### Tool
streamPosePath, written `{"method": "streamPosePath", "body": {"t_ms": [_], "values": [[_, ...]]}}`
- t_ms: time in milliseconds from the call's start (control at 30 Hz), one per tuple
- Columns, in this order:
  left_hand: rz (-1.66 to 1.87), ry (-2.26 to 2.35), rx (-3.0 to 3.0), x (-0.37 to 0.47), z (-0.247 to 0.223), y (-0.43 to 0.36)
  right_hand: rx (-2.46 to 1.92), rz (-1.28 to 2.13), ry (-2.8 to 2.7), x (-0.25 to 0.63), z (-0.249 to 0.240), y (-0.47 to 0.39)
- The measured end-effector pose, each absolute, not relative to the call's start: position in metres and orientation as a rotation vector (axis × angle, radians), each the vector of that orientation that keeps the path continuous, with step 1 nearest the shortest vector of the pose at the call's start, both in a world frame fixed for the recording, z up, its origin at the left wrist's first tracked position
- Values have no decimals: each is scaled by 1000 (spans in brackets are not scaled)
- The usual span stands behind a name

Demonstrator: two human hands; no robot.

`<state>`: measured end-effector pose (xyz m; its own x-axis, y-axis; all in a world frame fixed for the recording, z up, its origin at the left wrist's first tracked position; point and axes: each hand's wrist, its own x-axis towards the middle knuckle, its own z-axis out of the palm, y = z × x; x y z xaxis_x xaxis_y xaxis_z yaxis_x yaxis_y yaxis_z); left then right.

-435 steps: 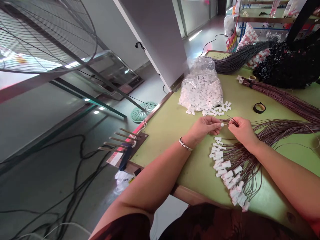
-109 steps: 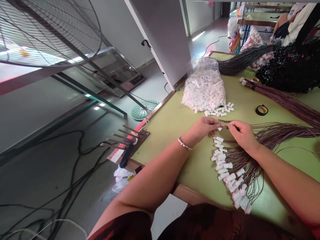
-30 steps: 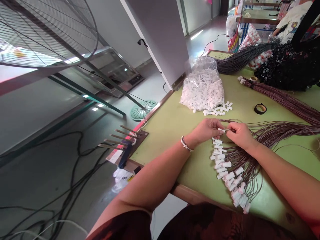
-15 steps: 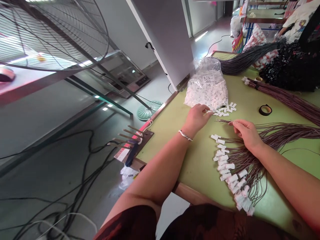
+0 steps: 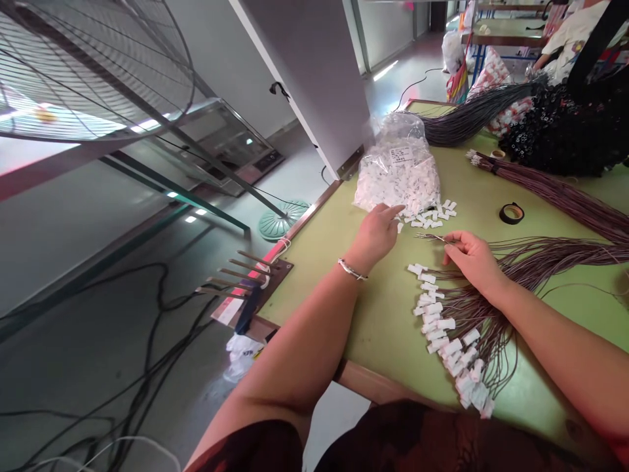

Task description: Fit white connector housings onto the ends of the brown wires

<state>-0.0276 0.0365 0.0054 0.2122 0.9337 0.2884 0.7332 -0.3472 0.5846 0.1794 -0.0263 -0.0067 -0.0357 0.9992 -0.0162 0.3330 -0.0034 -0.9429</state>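
My left hand [image 5: 376, 235] is just in front of the pile of loose white connector housings [image 5: 428, 219], its index finger stretched toward them. A single white connector housing [image 5: 400, 227] shows at its fingertips, apparently pinched; the thumb is mostly hidden. To its right, my right hand [image 5: 469, 254] pinches a few thin brown wires [image 5: 435, 236], whose bare tips point left toward the pile. Below that hand fans a bundle of brown wires [image 5: 535, 265] ending in a row of white connectors [image 5: 445, 324].
A clear bag of white housings [image 5: 399, 172] stands behind the pile. Black tape [image 5: 512, 213], another wire bundle [image 5: 540, 183] and dark wires [image 5: 457, 124] lie on the green table [image 5: 314, 282]. A pronged rack [image 5: 246, 278] sits at the left edge, with a fan [image 5: 98, 72] beyond. Another person [image 5: 572, 39] is far right.
My left hand has drawn slightly back from the pile, with a white housing now showing at its fingertips. My right hand keeps its pinch on the wires. The whole view has shifted slightly.
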Motion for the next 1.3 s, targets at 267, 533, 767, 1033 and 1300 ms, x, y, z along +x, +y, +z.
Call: {"method": "streamPosePath", "body": {"t_ms": [267, 533, 767, 1033, 1300], "values": [[928, 1090, 1372, -15, 20, 11, -1370, 809, -1516, 177, -5, -30], [915, 803, 897, -2, 8, 8, -1358, 640, -1615, 177, -4, -33], [906, 751, 911, 1, 7, 5, -1383, 528, -1662, 176, -2, -35], [947, 735, 1032, 2, 5, 5, -1382, 459, -1695, 178, -5, -35], [996, 896, 1272, 15, 1, -2, -1373, 306, -1883, 177, -4, -33]]}}
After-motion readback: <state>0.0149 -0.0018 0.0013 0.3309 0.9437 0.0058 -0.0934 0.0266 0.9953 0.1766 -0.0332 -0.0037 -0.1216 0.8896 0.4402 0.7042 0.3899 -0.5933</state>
